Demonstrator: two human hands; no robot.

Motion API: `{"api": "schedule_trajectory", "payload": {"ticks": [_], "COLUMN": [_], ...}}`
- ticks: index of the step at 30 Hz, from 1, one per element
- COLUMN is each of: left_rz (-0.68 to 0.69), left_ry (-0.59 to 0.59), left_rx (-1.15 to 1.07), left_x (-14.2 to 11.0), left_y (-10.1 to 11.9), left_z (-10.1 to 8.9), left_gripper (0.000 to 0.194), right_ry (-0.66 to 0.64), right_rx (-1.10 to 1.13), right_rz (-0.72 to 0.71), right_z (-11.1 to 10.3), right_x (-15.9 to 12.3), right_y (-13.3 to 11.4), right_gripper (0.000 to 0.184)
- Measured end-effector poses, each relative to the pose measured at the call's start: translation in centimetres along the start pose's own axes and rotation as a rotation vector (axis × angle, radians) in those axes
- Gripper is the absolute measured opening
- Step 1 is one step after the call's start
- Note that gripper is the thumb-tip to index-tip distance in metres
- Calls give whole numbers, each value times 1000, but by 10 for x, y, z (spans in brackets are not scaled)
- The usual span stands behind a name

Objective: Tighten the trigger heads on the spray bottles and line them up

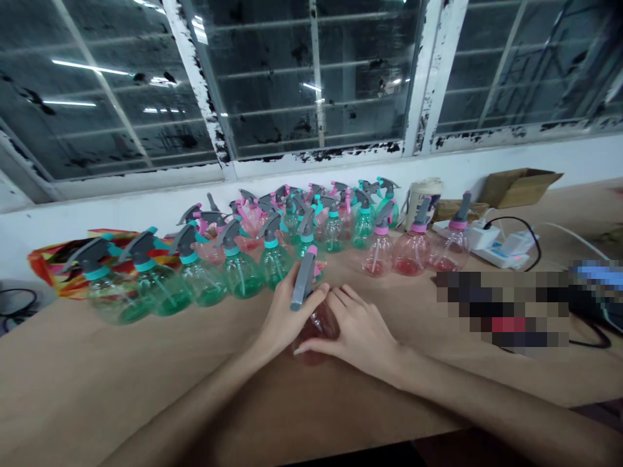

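A pink spray bottle (316, 329) with a grey trigger head stands on the brown tabletop in front of me. My left hand (287, 308) is closed around its neck, just under the sprayer. Around the clear pink body wraps my right hand (357, 327), its thumb low on the near side. The fingers on the far side are partly hidden. Behind my hands runs a row of green spray bottles (243, 275) with turquoise collars and a little green liquid. To the right stand three pink spray bottles (377, 254) holding some reddish liquid.
More green and pink sprayers crowd together against the wall under the windows. At the left lies a colourful bag (53, 269). A white cup (423, 194), an open cardboard box (520, 185) and a power strip (501, 253) with cables are at the right, near a blurred patch.
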State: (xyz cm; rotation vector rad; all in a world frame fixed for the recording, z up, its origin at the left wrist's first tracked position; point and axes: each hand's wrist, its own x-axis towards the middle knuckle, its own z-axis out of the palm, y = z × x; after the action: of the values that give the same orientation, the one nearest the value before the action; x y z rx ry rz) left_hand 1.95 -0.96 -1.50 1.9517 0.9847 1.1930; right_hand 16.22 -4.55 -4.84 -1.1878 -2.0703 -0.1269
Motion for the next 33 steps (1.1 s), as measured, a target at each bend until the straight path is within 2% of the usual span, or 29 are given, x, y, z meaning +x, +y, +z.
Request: {"api": "schedule_trajectory", "payload": {"ticks": [3, 6, 10, 13, 17, 25, 33], "left_rz": [3, 4, -37, -32, -3, -11, -78], "left_ry": [57, 113, 115, 106, 88, 50, 28], "left_rx": [76, 129, 104, 88, 58, 94, 97], "left_x": [-1, 0, 3, 7, 14, 27, 29], "left_y": [-5, -9, -12, -14, -16, -17, -16], "left_z": [-6, -14, -25, -32, -33, -23, -24], "left_gripper": [31, 30, 31, 36, 38, 25, 17], "right_ry": [-45, -153, -226, -226, -233, -250, -239], "right_rx": [98, 209, 179, 157, 123, 53, 18], "right_rz": [-39, -69, 26, 105, 148, 96, 91], "right_z": [7, 11, 16, 19, 22, 44, 48], "right_x": [0, -5, -18, -27, -27, -4, -8], "right_y": [2, 17, 58, 92, 119, 118, 122], "right_gripper": [75, 66, 54, 45, 45, 53, 51]}}
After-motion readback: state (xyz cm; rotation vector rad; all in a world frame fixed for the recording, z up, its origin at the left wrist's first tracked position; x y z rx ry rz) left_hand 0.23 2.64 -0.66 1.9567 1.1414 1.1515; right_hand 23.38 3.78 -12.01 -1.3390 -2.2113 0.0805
